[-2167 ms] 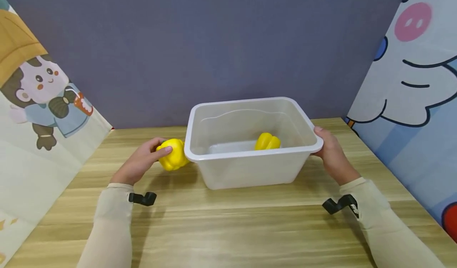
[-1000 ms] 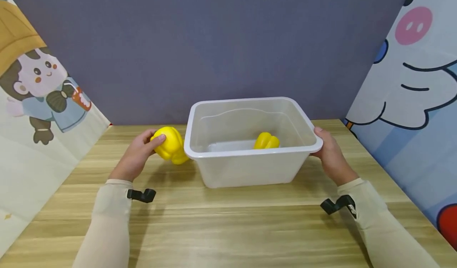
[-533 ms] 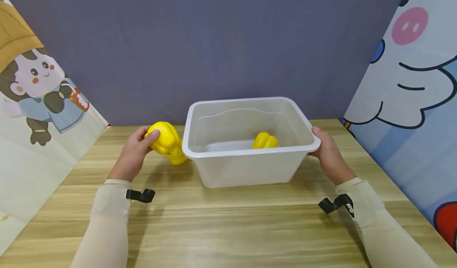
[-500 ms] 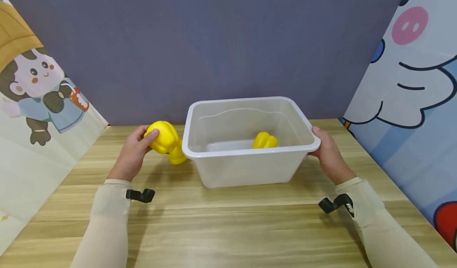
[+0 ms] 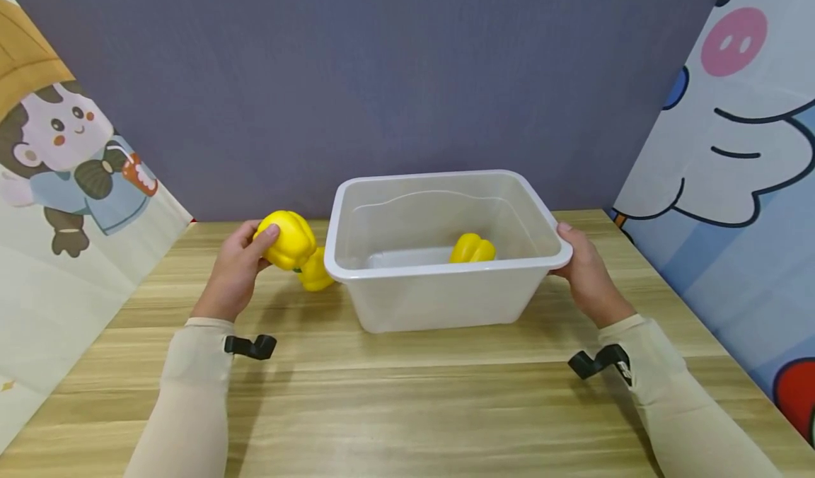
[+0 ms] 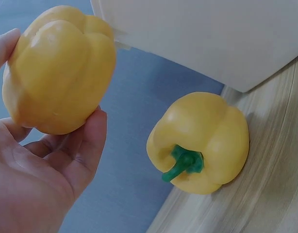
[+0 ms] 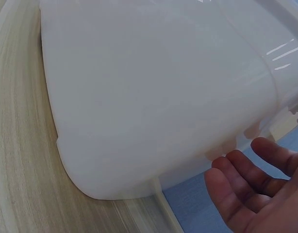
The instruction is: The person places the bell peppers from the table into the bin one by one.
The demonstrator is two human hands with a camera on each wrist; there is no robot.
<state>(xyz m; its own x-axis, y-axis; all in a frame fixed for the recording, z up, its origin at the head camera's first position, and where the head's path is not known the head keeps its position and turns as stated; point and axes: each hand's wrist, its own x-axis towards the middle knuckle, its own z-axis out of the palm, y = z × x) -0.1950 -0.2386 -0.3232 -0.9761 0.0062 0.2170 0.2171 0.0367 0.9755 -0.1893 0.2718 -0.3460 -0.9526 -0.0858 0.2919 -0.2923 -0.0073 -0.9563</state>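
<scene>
My left hand [image 5: 234, 269] holds a yellow bell pepper [image 5: 288, 239] raised above the table, thumb on its near side and fingers beneath. In the left wrist view, a second yellow bell pepper [image 6: 202, 141] with a green stem lies on the wood below, beside the bin's wall. The held pepper partly covers it in the head view. A white plastic bin [image 5: 439, 300] stands upright, with another yellow bell pepper [image 5: 472, 249] inside, its lower part hidden by the front rim. My right hand [image 5: 587, 273] grips the bin's right rim, thumb on top and fingers underneath.
The bin stands on a wood-grain table [image 5: 407, 407], close to a grey back panel [image 5: 395, 75]. Printed cartoon panels close off the left side [image 5: 70, 167] and the right side [image 5: 732, 153].
My left hand has lifted a pepper up and leftward from beside the bin, bringing the second pepper under it into view. The right hand stays at the bin's rim.
</scene>
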